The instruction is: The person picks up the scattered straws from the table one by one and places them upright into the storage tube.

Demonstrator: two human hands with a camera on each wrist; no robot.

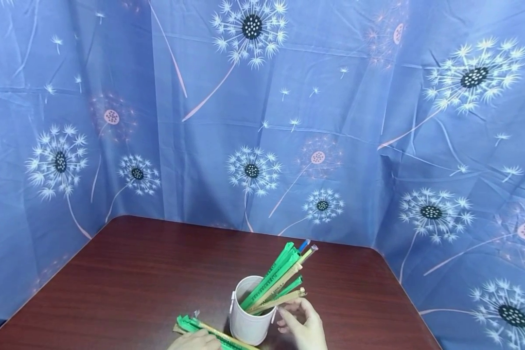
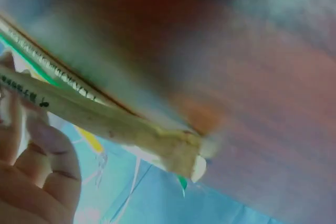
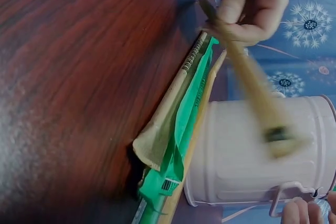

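A white bucket (image 1: 250, 321) stands on the table, holding several paper-wrapped drinking straws (image 1: 271, 287) that lean right. My right hand (image 1: 304, 323) is at the bucket's right side, thumb and fingers gripping by the rim and the wire handle (image 3: 281, 198); only fingertips (image 3: 302, 212) show in the right wrist view. Left of the bucket, my left hand (image 1: 196, 341) is partly cut off by the frame's lower edge. In the right wrist view that hand (image 3: 257, 11) pinches a tan wrapped straw (image 3: 257, 90), blurred, also near in the left wrist view.
More green and tan wrapped straws (image 3: 181, 124) lie on the table along the bucket's front left. The dark red wooden table (image 1: 135, 272) is bordered by a blue dandelion-print cloth (image 1: 210, 160) at the back and sides.
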